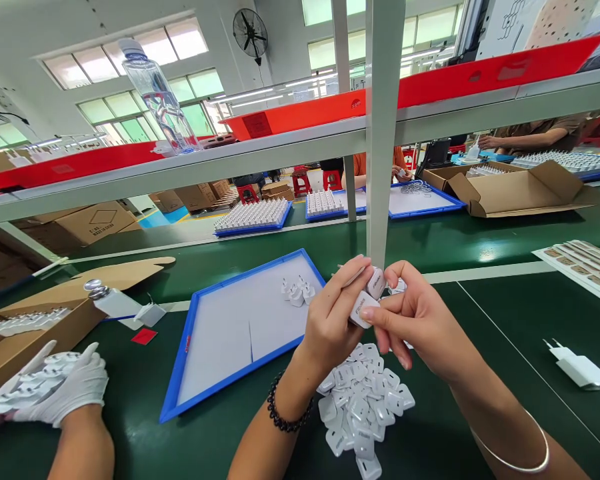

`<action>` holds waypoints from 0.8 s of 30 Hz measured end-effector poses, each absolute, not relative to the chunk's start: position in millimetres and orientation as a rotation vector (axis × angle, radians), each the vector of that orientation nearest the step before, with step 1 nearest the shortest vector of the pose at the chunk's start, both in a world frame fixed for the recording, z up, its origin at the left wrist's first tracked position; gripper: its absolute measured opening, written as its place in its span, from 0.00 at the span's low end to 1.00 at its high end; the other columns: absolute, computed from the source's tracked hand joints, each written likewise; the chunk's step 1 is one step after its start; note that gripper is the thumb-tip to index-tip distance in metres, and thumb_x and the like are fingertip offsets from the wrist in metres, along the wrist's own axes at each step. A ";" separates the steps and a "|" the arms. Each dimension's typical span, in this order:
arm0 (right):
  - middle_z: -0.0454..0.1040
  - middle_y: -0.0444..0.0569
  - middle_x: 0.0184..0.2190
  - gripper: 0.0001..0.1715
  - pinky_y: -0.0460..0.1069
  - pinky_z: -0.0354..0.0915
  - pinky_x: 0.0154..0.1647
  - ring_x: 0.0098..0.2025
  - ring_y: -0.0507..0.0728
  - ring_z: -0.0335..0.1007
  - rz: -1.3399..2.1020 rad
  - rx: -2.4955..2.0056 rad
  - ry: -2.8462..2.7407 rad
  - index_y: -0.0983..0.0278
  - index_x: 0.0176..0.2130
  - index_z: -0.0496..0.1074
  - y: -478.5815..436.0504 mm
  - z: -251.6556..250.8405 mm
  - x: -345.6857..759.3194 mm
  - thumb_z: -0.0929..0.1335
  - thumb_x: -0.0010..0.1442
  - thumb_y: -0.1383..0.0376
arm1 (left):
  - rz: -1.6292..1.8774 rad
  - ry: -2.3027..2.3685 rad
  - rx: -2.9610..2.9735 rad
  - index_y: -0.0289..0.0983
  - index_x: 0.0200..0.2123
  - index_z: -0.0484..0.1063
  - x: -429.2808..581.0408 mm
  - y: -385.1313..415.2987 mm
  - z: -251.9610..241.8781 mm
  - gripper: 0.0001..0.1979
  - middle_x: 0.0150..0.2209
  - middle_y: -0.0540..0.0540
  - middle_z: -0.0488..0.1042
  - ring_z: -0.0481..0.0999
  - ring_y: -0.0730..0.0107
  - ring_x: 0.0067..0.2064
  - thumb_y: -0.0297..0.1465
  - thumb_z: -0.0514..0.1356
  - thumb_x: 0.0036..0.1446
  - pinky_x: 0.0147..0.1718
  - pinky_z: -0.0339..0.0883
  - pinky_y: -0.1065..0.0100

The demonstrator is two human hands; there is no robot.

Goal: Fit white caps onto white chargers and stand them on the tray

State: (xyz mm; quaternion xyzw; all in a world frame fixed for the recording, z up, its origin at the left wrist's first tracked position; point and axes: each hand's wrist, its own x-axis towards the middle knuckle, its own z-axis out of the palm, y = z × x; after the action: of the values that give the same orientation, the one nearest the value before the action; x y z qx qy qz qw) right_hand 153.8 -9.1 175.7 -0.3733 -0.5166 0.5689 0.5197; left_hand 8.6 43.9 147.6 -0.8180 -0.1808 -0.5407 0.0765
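Observation:
My left hand [333, 313] is closed around small white plastic charger parts [364, 309] with printing on their faces. My right hand [420, 313] pinches at the same parts, thumb against the lower one; another white piece [399, 287] shows between its fingers. Below both hands lies a heap of white plastic caps [360, 400] on the green table. Left of my hands, a blue-rimmed white tray [195, 333] holds a few white pronged charger pieces [298, 291] at its far right. How the parts in my hands fit together is partly hidden by my fingers.
A co-worker's gloved hands [75, 387] hold white pieces at lower left, beside a cardboard box [80, 327]. A white charger [577, 363] lies at right. A grey post [383, 133] stands just beyond my hands. Filled trays [255, 217] stand behind, beneath a shelf [280, 150].

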 end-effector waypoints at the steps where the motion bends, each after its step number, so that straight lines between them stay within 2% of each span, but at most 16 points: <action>1: 0.69 0.32 0.11 0.25 0.39 0.46 0.09 0.07 0.47 0.51 1.338 -0.926 -1.235 0.56 0.36 0.49 -8.9 175.3 153.0 0.71 0.56 0.59 | -1.626 -0.550 -2.463 0.35 0.59 0.66 8.6 43.7 148.1 0.22 0.56 0.36 0.73 0.75 0.57 0.56 0.26 0.59 0.62 0.53 0.75 0.56; 6: 0.53 0.27 0.11 0.26 0.40 0.46 0.15 0.14 0.46 0.46 1.136 -0.978 -1.227 0.57 0.37 0.53 -9.5 172.7 148.9 0.74 0.55 0.59 | -1.812 -0.681 -2.517 0.39 0.54 0.72 9.2 42.3 154.5 0.19 0.54 0.40 0.75 0.77 0.61 0.53 0.27 0.63 0.60 0.51 0.75 0.59; 8: 0.52 0.28 0.13 0.21 0.42 0.47 0.17 0.15 0.47 0.45 1.056 -0.997 -1.254 0.57 0.40 0.56 -10.5 171.3 149.6 0.72 0.59 0.57 | -1.895 -0.726 -2.558 0.40 0.52 0.73 9.3 41.6 158.4 0.18 0.52 0.41 0.76 0.77 0.61 0.52 0.29 0.66 0.57 0.50 0.76 0.60; 10: 0.56 0.32 0.17 0.18 0.45 0.56 0.21 0.19 0.50 0.52 0.913 -1.028 -1.272 0.57 0.45 0.58 -10.5 169.4 151.4 0.69 0.62 0.55 | -1.944 -0.735 -2.608 0.39 0.50 0.74 9.2 40.8 161.8 0.19 0.51 0.41 0.77 0.78 0.61 0.51 0.30 0.68 0.55 0.50 0.75 0.60; 12: 0.66 0.40 0.29 0.22 0.50 0.67 0.36 0.32 0.54 0.66 0.716 -1.027 -1.270 0.56 0.50 0.59 -8.6 167.1 152.4 0.70 0.61 0.56 | -1.961 -0.724 -2.641 0.39 0.50 0.75 9.2 39.7 163.5 0.20 0.50 0.41 0.77 0.78 0.61 0.51 0.29 0.69 0.53 0.50 0.75 0.60; 13: 0.69 0.45 0.39 0.26 0.53 0.67 0.46 0.44 0.57 0.68 0.650 -1.009 -1.267 0.55 0.52 0.59 -7.0 166.0 152.0 0.72 0.59 0.57 | -1.961 -0.718 -2.652 0.39 0.50 0.74 9.5 39.1 163.6 0.19 0.51 0.41 0.77 0.78 0.61 0.51 0.28 0.68 0.54 0.51 0.75 0.60; 14: 0.67 0.49 0.50 0.30 0.56 0.64 0.55 0.54 0.59 0.64 0.641 -0.981 -1.268 0.54 0.54 0.59 -4.9 164.9 150.9 0.73 0.57 0.58 | -1.956 -0.711 -2.665 0.40 0.50 0.74 9.9 38.5 163.1 0.19 0.51 0.41 0.77 0.77 0.61 0.51 0.28 0.68 0.54 0.51 0.75 0.59; 15: 0.62 0.50 0.57 0.34 0.57 0.62 0.59 0.61 0.61 0.59 0.694 -0.945 -1.270 0.53 0.56 0.58 -2.7 164.1 149.2 0.74 0.56 0.58 | -1.948 -0.704 -2.673 0.40 0.51 0.74 10.7 37.8 162.0 0.19 0.51 0.41 0.77 0.77 0.61 0.52 0.28 0.67 0.55 0.51 0.75 0.59; 16: 0.60 0.51 0.61 0.36 0.57 0.63 0.59 0.63 0.62 0.58 0.800 -0.908 -1.269 0.53 0.57 0.57 -0.5 163.4 147.0 0.74 0.56 0.58 | -1.936 -0.699 -2.676 0.40 0.51 0.74 11.8 37.0 160.5 0.19 0.51 0.41 0.77 0.77 0.61 0.52 0.27 0.67 0.55 0.51 0.74 0.59; 17: 0.61 0.52 0.60 0.36 0.56 0.66 0.56 0.61 0.62 0.61 0.927 -0.872 -1.262 0.53 0.58 0.56 1.5 162.9 144.6 0.74 0.56 0.58 | -1.925 -0.695 -2.672 0.40 0.51 0.74 13.2 36.3 158.9 0.19 0.52 0.42 0.77 0.77 0.61 0.52 0.27 0.67 0.55 0.52 0.74 0.59; 19: 0.68 0.51 0.54 0.35 0.52 0.73 0.46 0.51 0.60 0.71 1.117 -0.817 -1.231 0.54 0.57 0.58 4.3 162.6 140.5 0.74 0.55 0.60 | -1.934 -0.703 -2.628 0.40 0.52 0.74 16.4 34.6 155.7 0.21 0.52 0.42 0.76 0.76 0.62 0.53 0.25 0.67 0.54 0.52 0.74 0.60; 21: 0.70 0.50 0.49 0.33 0.50 0.74 0.39 0.43 0.58 0.73 1.155 -0.807 -1.212 0.56 0.54 0.60 4.9 162.8 138.7 0.75 0.53 0.62 | -1.973 -0.717 -2.572 0.40 0.52 0.73 18.7 33.0 154.1 0.21 0.52 0.43 0.77 0.76 0.63 0.53 0.23 0.66 0.54 0.53 0.74 0.61; 24: 0.70 0.51 0.52 0.34 0.50 0.73 0.43 0.47 0.59 0.72 1.107 -0.812 -1.267 0.56 0.56 0.60 2.8 164.0 142.5 0.75 0.55 0.60 | -1.971 -0.697 -2.573 0.40 0.53 0.72 16.8 30.6 156.7 0.22 0.53 0.43 0.76 0.76 0.62 0.54 0.23 0.66 0.55 0.53 0.74 0.60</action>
State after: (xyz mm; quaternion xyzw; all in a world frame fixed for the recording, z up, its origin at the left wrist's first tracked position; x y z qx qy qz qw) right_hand 142.5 2.8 164.0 -0.3494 -0.5455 0.4763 0.5945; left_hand 16.8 30.6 156.7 -0.7731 -0.2095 -0.5923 -0.0869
